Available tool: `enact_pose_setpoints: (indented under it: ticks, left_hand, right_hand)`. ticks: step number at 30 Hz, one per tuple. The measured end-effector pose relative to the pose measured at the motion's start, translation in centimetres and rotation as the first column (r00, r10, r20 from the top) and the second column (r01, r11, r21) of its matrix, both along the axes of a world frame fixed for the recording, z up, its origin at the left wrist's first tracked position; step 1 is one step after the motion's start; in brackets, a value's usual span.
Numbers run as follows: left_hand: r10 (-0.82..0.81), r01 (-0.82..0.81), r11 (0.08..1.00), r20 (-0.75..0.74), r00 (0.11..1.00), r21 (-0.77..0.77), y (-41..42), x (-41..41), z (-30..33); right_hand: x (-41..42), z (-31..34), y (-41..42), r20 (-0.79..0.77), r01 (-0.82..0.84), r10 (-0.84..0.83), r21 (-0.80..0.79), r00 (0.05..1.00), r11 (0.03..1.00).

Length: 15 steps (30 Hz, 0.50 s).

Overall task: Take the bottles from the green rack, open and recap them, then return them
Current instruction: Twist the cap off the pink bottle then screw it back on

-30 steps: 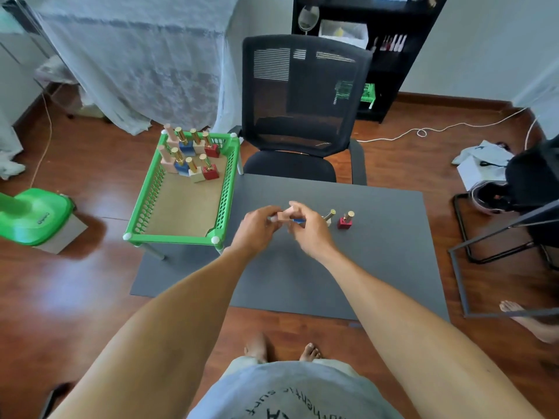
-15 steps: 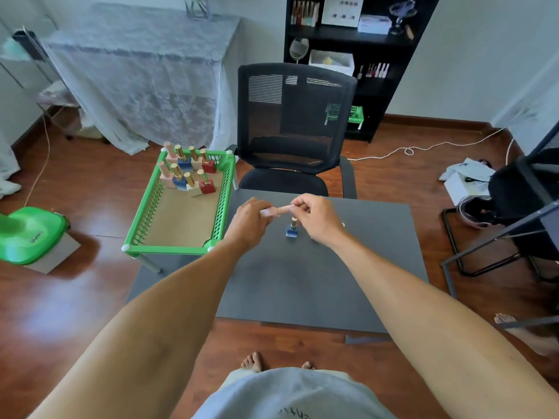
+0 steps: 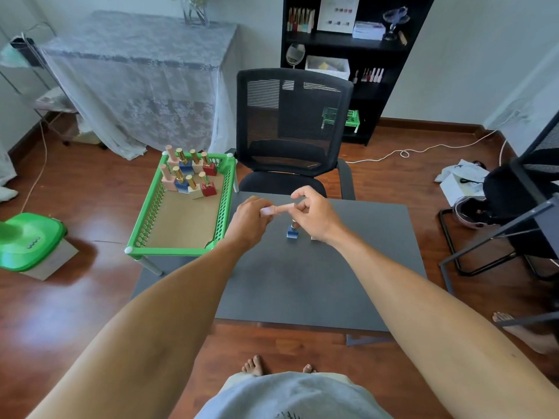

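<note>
I hold a small pink bottle [image 3: 276,209] sideways above the grey table [image 3: 302,282]. My left hand [image 3: 249,220] grips its body end and my right hand [image 3: 316,214] pinches its cap end with index finger raised. Just below the hands a blue bottle [image 3: 292,232] with a gold cap stands on the table; a pale bottle [image 3: 315,237] shows only partly under my right hand. The green rack [image 3: 145,220] stands at the table's left edge, with several bottles [image 3: 190,173] in pink, blue, cream and red lined in two rows at its far end.
A black mesh office chair [image 3: 290,128] is pushed against the table's far side. A green lidded bin [image 3: 28,240] sits on the wooden floor at left. Black metal frames [image 3: 496,237] stand at right, near another person's bare foot [image 3: 526,334]. A white cable lies on the floor.
The camera tilted upward, so the room behind shows more. Both hands stay on the pink bottle, raised slightly off the table. The red bottle seen one second ago is now out of sight behind my right hand.
</note>
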<state>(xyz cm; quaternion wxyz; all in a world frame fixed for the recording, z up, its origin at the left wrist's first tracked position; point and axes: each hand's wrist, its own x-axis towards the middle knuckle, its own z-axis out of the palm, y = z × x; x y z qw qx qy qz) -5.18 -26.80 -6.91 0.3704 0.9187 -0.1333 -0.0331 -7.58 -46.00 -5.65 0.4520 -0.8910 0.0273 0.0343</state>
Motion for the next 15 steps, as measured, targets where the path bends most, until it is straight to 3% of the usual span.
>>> enact_pose_setpoints:
  ticks: [7,15]
  left_hand:
    - [-0.040,0.039,0.999,0.031,0.999,0.008,0.2,0.0,0.2]
    - [-0.036,0.035,0.999,0.025,0.999,0.005,0.3,0.0,0.2]
  right_hand:
    - [-0.2,0.6,0.2,-0.107,0.066,-0.072,-0.058,0.992,0.996]
    - [-0.3,1.2,0.1,-0.054,-0.014,0.011,-0.049,0.998,0.999]
